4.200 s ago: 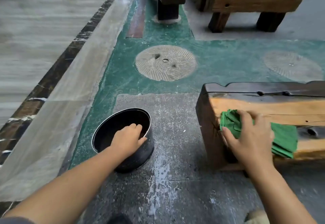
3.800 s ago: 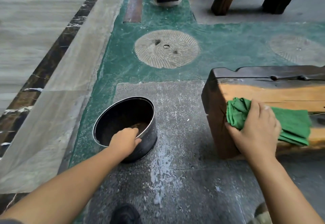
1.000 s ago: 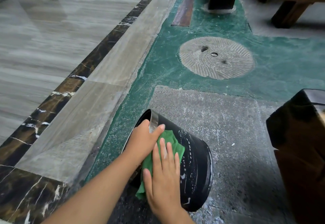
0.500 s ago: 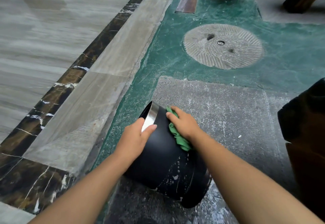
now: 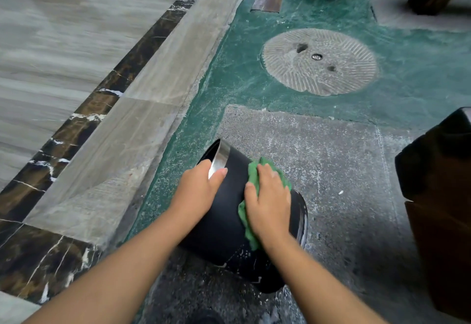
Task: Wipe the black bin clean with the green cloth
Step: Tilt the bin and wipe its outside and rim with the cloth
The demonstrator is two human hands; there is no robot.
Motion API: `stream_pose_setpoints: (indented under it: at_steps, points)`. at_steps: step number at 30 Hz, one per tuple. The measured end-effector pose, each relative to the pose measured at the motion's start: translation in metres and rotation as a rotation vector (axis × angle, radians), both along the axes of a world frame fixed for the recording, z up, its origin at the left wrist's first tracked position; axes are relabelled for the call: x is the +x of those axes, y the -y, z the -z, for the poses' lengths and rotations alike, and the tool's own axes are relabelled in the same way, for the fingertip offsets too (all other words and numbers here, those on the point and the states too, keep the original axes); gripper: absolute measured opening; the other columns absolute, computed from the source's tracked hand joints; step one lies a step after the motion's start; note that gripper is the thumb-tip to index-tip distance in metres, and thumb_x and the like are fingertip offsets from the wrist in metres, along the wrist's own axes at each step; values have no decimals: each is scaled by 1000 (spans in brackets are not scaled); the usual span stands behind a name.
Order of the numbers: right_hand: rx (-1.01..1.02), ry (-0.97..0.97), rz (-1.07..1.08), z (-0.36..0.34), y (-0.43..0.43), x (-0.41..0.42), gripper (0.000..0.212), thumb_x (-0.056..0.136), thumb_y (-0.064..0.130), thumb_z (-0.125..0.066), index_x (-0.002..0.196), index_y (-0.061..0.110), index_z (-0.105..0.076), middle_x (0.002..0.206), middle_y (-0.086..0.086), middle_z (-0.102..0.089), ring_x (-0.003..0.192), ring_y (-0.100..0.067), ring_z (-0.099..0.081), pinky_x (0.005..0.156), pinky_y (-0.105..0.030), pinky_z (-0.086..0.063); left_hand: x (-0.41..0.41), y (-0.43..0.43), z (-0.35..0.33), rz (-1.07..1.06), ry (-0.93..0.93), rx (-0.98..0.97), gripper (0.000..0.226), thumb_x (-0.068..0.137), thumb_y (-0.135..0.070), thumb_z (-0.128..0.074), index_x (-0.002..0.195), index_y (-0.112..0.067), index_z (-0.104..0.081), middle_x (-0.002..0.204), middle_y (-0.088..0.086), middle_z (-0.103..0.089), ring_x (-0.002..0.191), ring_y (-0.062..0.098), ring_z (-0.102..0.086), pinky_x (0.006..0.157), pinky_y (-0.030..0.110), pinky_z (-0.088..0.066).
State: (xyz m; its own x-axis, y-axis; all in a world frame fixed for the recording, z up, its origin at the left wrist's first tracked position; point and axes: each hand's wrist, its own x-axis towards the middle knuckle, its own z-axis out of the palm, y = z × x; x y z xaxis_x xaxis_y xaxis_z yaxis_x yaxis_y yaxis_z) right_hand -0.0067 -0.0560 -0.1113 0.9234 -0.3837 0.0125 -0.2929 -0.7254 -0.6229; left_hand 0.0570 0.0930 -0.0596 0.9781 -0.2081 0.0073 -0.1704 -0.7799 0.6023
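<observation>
If the left hand (image 5: 197,191) gripping the black bin (image 5: 224,224) slips, the flat right hand (image 5: 270,204) pushing the green cloth (image 5: 252,172) probably rolls it away.

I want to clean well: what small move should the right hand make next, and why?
Probably slide the green cloth under the right hand down toward the base: white specks show there on the black bin, which the left hand grips at the rim.

Matt black bin (image 5: 224,221), shiny metal rim; nubbly green cloth (image 5: 252,171)
</observation>
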Motion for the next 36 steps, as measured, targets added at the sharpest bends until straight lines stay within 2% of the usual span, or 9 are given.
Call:
stream_pose_setpoints:
  at_steps: [2, 4, 8, 13, 20, 23, 26, 31, 36]
  points:
    - [-64, 47, -17, 8, -18, -30, 68, 89, 46, -38, 152, 23, -32, 163, 1, -28, 151, -20, -21, 121, -51, -17, 5, 2, 0, -13, -1, 2, 44, 93, -40, -54, 65, -12, -35, 57, 5, -45, 57, 30, -43, 51, 39, -24]
    - [-155, 87, -68, 22, -33, -60, 77, 85, 45, -47, 155, 19, -27, 166, -3, -21, 153, -24, -14, 121, -52, -15, 8, 3, 1, -19, 9, 17, 45, 93, -41, -53, 64, -12, -35, 56, 5, -44, 57, 31, -44, 50, 39, -23]
    - [-294, 177, -118, 54, -43, -100, 84, 83, 45, -56, 154, 13, -25, 164, -14, -21, 151, -34, -18, 114, -59, -23, 13, 20, -4, 8, 33, 84, 46, 91, -44, -53, 60, -18, -31, 56, 2, -42, 54, 26, -42, 46, 36, -19]
    - [-333, 230, -210, 66, -31, -118, 77, 90, 40, -53, 155, 15, -21, 166, -10, -10, 150, -35, -19, 113, -59, -23, 18, 35, -10, 22, 17, 151, 45, 93, -44, -51, 61, -21, -29, 60, 1, -42, 60, 30, -43, 49, 37, -22]
    - [9, 51, 22, 28, 2, -55, 69, 90, 51, -37, 154, 28, -29, 166, 5, -18, 154, -18, -11, 122, -51, -11, 15, 36, -10, 77, 59, 170, 46, 92, -45, -51, 61, -21, -28, 57, 1, -41, 54, 26, -40, 46, 37, -17]
    - [163, -49, -6, 17, 42, -1, 58, 94, 48, -35, 148, 28, -43, 159, 6, -36, 148, -16, -29, 120, -46, -23, 11, 35, -13, 107, 79, 177, 47, 92, -45, -52, 61, -21, -26, 56, 1, -40, 53, 25, -39, 46, 37, -18]
    - [375, -146, -71, 16, 77, 35, 38, 99, 37, -42, 131, 27, -60, 139, 2, -61, 129, -20, -52, 106, -33, -36, 4, 36, -13, 121, 83, 156, 49, 92, -45, -53, 61, -22, -24, 53, 1, -40, 49, 19, -38, 43, 33, -18]
    - [630, -344, -18, 33, 104, 53, 36, 82, 47, -44, 78, 21, -68, 105, -7, -73, 109, -33, -63, 102, -48, -44, 1, 33, -12, 112, 77, 141, 48, 92, -46, -53, 61, -22, -25, 52, 1, -40, 47, 18, -39, 43, 32, -19]
    - [700, -447, 43, 53, 125, 42, 43, 85, 43, -45, 89, 10, -73, 96, -14, -76, 98, -36, -68, 96, -47, -49, 2, 33, -11, 110, 86, 142, 49, 91, -47, -52, 61, -21, -25, 53, 1, -38, 49, 19, -38, 43, 33, -18]
